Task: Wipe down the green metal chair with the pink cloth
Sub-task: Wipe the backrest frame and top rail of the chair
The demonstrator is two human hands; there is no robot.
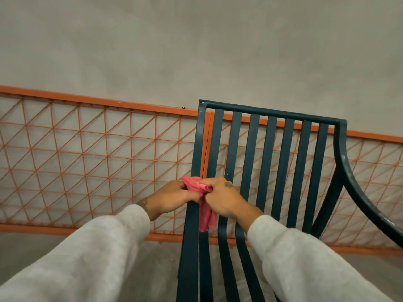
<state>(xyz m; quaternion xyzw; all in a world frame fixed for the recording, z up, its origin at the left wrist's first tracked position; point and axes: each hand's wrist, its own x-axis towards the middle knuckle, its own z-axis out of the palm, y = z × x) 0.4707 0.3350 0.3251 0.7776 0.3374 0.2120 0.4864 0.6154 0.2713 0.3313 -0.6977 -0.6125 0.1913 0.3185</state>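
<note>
Chair: dark green slatted metal chair before an orange wire-mesh railing.
Cloth: crumpled pink cloth draped on the chair's left slats.
Left hand: pinches the cloth.
Right hand: grips the cloth.
Writing: none readable.

Soft, even, rather dim light lies flat across the grey wall, shadows faint; wide-angle distortion bows the orange railing, and the pale sleeves look soft near the lower edge.

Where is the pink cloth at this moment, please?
In the head view, the pink cloth is gripped between the left hand and right hand, hanging against the left slats of the green metal chair.
</note>
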